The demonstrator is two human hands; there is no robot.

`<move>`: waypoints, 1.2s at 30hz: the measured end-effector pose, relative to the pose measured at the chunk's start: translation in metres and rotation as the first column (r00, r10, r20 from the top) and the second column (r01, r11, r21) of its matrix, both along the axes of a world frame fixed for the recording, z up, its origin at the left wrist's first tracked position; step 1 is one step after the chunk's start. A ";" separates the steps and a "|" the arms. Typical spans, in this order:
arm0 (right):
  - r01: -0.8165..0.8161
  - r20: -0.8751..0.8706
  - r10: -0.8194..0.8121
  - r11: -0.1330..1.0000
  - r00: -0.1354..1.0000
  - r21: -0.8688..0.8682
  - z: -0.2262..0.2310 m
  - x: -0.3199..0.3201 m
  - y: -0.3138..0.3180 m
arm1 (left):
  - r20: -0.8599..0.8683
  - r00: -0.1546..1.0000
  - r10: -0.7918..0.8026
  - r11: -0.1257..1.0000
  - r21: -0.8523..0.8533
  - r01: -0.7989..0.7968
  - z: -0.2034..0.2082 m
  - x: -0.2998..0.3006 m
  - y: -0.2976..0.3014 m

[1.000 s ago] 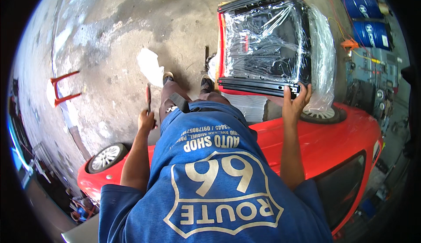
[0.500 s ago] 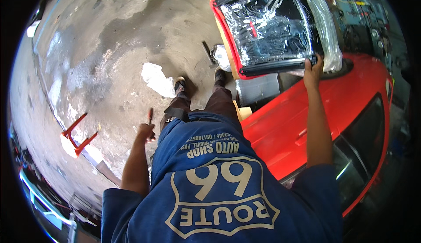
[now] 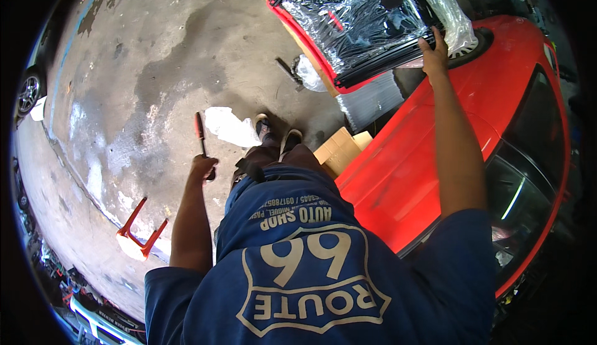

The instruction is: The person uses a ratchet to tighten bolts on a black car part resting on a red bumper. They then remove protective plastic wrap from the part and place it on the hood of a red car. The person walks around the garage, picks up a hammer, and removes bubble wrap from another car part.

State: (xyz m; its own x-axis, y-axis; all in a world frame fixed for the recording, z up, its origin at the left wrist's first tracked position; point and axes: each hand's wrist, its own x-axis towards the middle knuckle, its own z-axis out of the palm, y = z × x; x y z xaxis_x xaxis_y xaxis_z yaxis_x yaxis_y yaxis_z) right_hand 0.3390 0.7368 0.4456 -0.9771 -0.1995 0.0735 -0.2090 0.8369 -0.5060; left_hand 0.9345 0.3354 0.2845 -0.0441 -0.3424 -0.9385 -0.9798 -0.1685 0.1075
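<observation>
My left hand (image 3: 203, 166), low on the left, is closed around a slim hand tool (image 3: 199, 127) with a red and black body. The tool points away from me; its exact kind is unclear. My right hand (image 3: 435, 55) reaches far to the right and grips the near right corner of a black-framed panel (image 3: 379, 24) wrapped in clear plastic. Some of its fingers are hidden by the frame. Red material (image 3: 311, 46) shows along the panel's left edge, with cardboard beneath.
A red car (image 3: 398, 171) stands close on my right. Cardboard (image 3: 339, 152) and a silvery sheet (image 3: 371, 101) lie beside it. White plastic (image 3: 230, 127) is on the floor by my feet. Farther left, a red stool (image 3: 142, 230) lies tipped over.
My left hand has moved slightly forward, and more of the tool shows, now pointing ahead. My feet have shifted. The panel appears farther up and left, with my right hand still at its corner.
</observation>
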 end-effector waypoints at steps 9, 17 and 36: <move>-0.055 -0.149 0.063 0.997 0.987 0.054 -0.014 -0.012 0.003 | 0.030 0.959 -0.283 0.959 0.017 0.283 0.017 -0.002 0.070; -0.126 -0.004 0.126 0.991 0.992 -0.043 -0.009 -0.018 0.011 | 0.072 0.978 -0.195 0.950 -0.234 0.206 0.036 -0.001 0.109; 0.024 -0.639 -0.178 0.970 0.748 -0.243 -0.060 0.006 -0.030 | -0.390 0.894 -0.220 0.922 0.215 0.321 -0.310 -0.182 0.042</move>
State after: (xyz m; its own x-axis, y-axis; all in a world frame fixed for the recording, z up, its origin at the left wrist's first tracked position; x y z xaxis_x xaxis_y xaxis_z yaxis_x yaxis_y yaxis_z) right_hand 0.3455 0.7071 0.3858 -0.6872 -0.0072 0.7264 -0.4718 0.7647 -0.4388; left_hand 0.7522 0.3770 -0.0260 -0.4428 -0.0084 -0.8966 -0.8964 0.0259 0.4425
